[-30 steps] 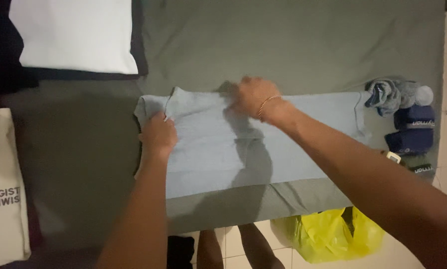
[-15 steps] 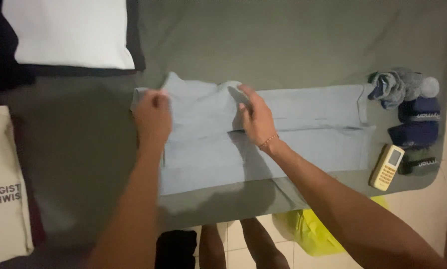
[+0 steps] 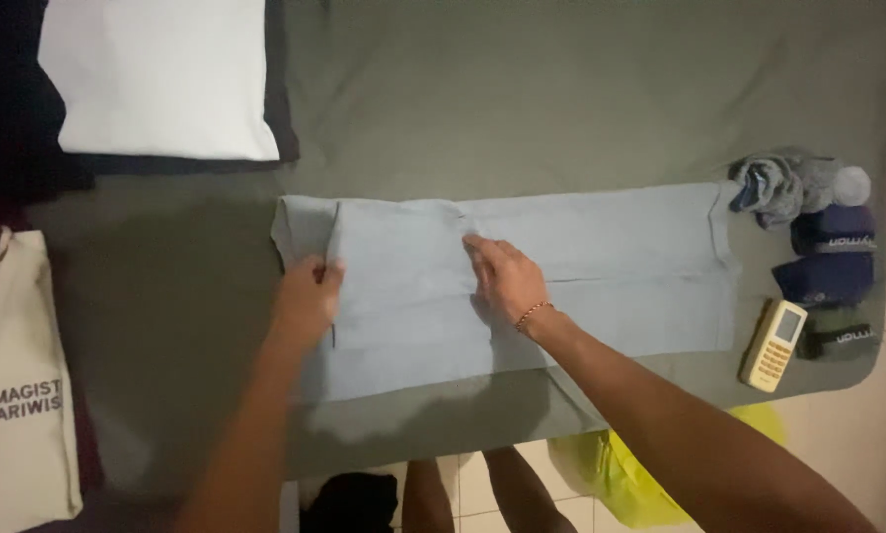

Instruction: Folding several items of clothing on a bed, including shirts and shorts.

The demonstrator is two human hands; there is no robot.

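Left hand (image 3: pixel 307 296) is curled, pinching the near-left edge of the light blue garment (image 3: pixel 601 266), fingers closed on a fold of fabric. Right hand (image 3: pixel 507 279) is flat and open, palm down on the cloth just right of frame centre, pressing, holding nothing

Garment lies in a long strip across the middle of the frame on the olive-green sheet (image 3: pixel 561 89), its left third doubled over so a fold line runs top to bottom beside the left hand. Right end of the strip sits just beside the rolled socks and dark folded underwear (image 3: pixel 823 247) at the right edge

My read: the step is flattening and squaring the fold. To do it well: keep the flat palm as the anchor, pull the pinched edge taut against it, line the edges up before pressing, sweep wrinkles outward from the palm. Lower edge looks slightly skewed, worth truing first

Around it: cream remote control (image 3: pixel 772 344) lower right, touching or just off the garment's corner, can't tell which. White folded cloth (image 3: pixel 161 79) on a dark one, upper left. Cream tote bag (image 3: pixel 18 395) with dark print at lower left. Yellow plastic bag (image 3: pixel 640 474) on the tiled floor under the right forearm, person's legs visible bottom centre
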